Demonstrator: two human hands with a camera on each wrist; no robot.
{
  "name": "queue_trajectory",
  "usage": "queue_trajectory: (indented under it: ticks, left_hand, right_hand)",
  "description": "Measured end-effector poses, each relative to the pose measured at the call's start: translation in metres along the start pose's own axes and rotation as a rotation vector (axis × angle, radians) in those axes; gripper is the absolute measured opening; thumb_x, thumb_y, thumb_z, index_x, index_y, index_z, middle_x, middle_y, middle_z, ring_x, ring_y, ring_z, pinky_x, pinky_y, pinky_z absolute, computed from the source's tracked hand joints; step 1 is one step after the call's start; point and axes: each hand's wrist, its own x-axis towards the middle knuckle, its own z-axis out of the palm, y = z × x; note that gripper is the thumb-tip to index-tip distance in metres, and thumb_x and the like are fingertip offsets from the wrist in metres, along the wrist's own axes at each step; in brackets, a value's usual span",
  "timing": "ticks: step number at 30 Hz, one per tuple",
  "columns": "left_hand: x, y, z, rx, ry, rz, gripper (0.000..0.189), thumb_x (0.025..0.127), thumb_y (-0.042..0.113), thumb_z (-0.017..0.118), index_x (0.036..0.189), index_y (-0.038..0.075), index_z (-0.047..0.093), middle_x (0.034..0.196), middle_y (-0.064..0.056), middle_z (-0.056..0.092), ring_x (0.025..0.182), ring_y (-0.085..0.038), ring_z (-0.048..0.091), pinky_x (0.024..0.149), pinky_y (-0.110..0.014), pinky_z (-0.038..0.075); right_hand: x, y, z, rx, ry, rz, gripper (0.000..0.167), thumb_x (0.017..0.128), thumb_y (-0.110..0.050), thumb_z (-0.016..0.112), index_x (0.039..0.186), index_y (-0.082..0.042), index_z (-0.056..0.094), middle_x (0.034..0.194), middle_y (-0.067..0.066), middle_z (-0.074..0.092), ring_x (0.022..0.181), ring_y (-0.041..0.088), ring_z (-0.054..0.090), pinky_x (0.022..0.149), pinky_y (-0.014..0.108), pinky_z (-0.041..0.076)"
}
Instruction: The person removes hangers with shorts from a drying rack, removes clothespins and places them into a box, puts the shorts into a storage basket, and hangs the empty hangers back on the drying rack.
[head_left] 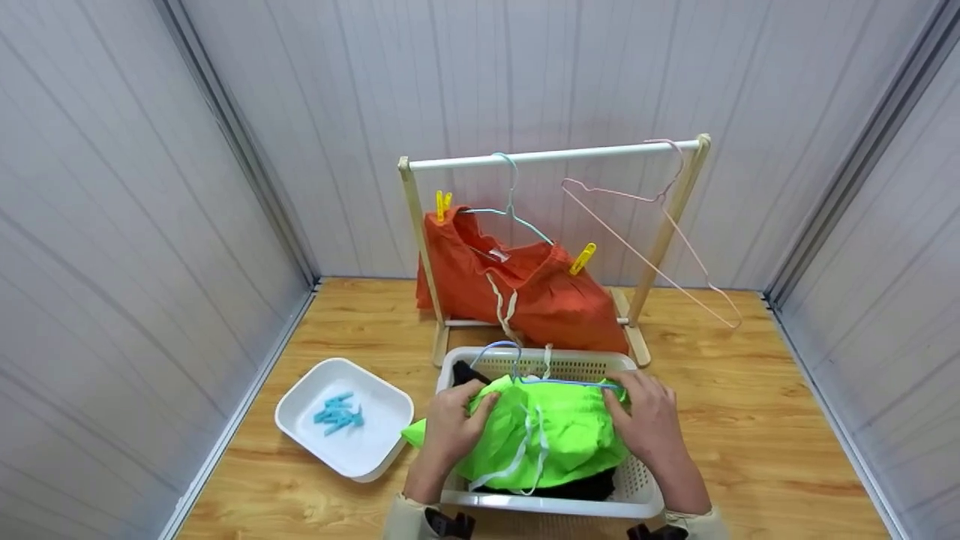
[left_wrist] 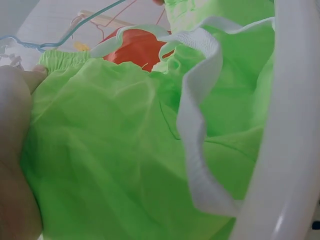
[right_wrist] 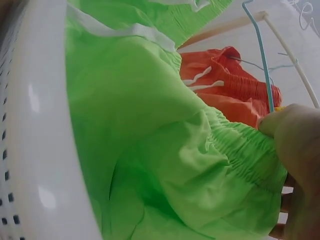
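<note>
Bright green drawstring shorts (head_left: 570,427) are spread over a white laundry basket (head_left: 547,505), their white cord hanging down the front. My left hand (head_left: 454,424) pinches the elastic waistband at its left side. At the other side my right hand (head_left: 651,414) grips the waistband together with one end of a blue wire hanger (head_left: 562,382). The hanger runs along the waistband, its hook standing up toward the rack. In the right wrist view the gathered waistband (right_wrist: 245,150) lies against my right fingers. Black cloth (head_left: 577,487) shows under the shorts inside the basket.
Behind the basket stands a wooden rack (head_left: 555,156). Orange shorts (head_left: 525,300) hang there on a hanger with yellow clothespins (head_left: 583,259); a pink hanger (head_left: 615,193) hangs at right. To the left, a white tub (head_left: 375,450) holds several blue clothespins (head_left: 339,412). Walls enclose the floor.
</note>
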Motion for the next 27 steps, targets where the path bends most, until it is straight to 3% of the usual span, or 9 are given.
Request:
queue_trajectory:
  ticks: [6,10,17,27]
  left_hand:
    - [0.0,0.001,0.0,-0.01,-0.016,-0.011,0.017,0.092,0.027,0.068,0.079,0.015,0.065,0.068,0.01,0.056,0.059,-0.005,0.048,0.053,-0.023,0.041]
    - [0.001,0.0,0.001,-0.009,0.001,0.007,0.016,0.091,0.026,0.069,0.079,0.015,0.065,0.068,0.009,0.056,0.059,-0.005,0.048,0.053,-0.023,0.041]
    - [0.0,-0.001,0.0,-0.008,0.012,0.025,0.015,0.09,0.025,0.069,0.08,0.014,0.066,0.07,0.008,0.06,0.06,-0.005,0.051,0.054,-0.025,0.044]
    - [0.003,-0.004,0.003,0.011,0.016,0.03,0.015,0.091,0.026,0.07,0.08,0.015,0.066,0.07,0.009,0.059,0.061,-0.005,0.051,0.055,-0.026,0.044]
  right_hand:
    - [-0.003,0.014,-0.004,0.059,0.002,0.027,0.02,0.085,-0.012,0.073,0.105,-0.01,0.071,0.105,0.007,0.067,0.099,0.031,0.06,0.079,0.05,0.038]
    - [-0.004,0.022,-0.008,0.13,-0.014,0.066,0.021,0.087,-0.01,0.072,0.107,-0.007,0.07,0.107,0.01,0.066,0.103,0.031,0.059,0.084,0.05,0.042]
    - [-0.011,0.031,-0.014,0.239,-0.093,0.223,0.022,0.094,-0.017,0.065,0.114,-0.006,0.066,0.114,0.011,0.063,0.11,0.028,0.055,0.088,0.049,0.045]
    - [-0.015,0.037,-0.012,0.299,-0.174,0.34,0.025,0.097,-0.022,0.062,0.116,-0.006,0.064,0.117,0.014,0.061,0.108,0.028,0.055,0.09,0.048,0.043]
